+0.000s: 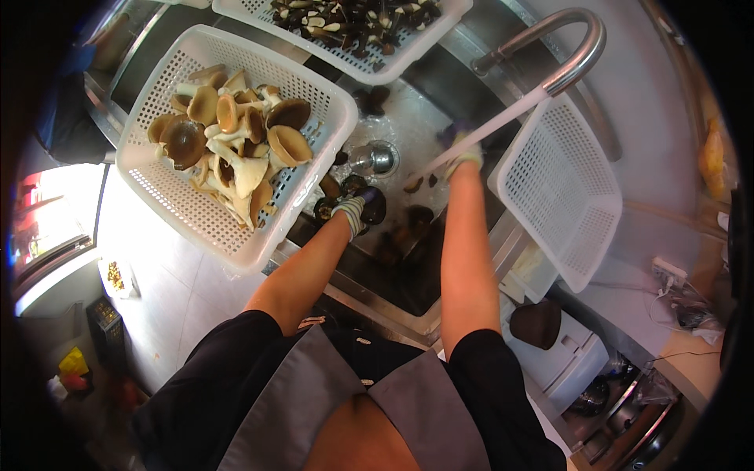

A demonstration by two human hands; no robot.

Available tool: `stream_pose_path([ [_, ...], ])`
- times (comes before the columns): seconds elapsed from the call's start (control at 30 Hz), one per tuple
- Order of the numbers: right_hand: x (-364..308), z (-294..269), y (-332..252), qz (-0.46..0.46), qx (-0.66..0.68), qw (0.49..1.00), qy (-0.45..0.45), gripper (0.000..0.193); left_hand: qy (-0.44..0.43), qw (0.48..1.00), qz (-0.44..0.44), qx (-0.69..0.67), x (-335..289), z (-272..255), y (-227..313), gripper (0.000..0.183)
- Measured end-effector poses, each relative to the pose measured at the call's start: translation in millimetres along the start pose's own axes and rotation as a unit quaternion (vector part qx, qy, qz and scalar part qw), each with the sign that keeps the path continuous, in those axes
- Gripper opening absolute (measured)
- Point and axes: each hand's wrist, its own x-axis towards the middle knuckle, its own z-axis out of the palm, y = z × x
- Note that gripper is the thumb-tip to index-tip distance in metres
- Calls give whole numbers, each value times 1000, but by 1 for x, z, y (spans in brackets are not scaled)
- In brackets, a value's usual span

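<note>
Both hands wear gloves with striped cuffs and dark purple fingers, and both reach into a metal sink. My left hand is at the sink's left side, closed against a dark mushroom cap. Dark mushroom pieces lie beside it. Farther right, my right hand is by the stream of water from the curved tap; its fingers are blurred, and whether it holds anything is unclear. Between the hands sits a shiny round drain fitting. More dark mushroom pieces lie in the sink, partly blurred.
A white perforated basket of large brown-capped mushrooms stands left of the sink. Behind is another basket with dark cut pieces. An empty white basket leans at right. A dark round object rests on a white container.
</note>
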Motion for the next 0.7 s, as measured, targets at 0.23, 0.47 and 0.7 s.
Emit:
stream_pose_path([
  [0.23,68,66,-133,-101,242,965,1,42,4,999,35,-15,0,0,5,51],
  [0.47,119,50,-130,-132,175,974,47,40,-21,991,13,-130,-24,10,7,49],
  [0.7,92,58,-124,-252,98,963,-15,35,-29,999,-6,-25,-18,10,10,50],
])
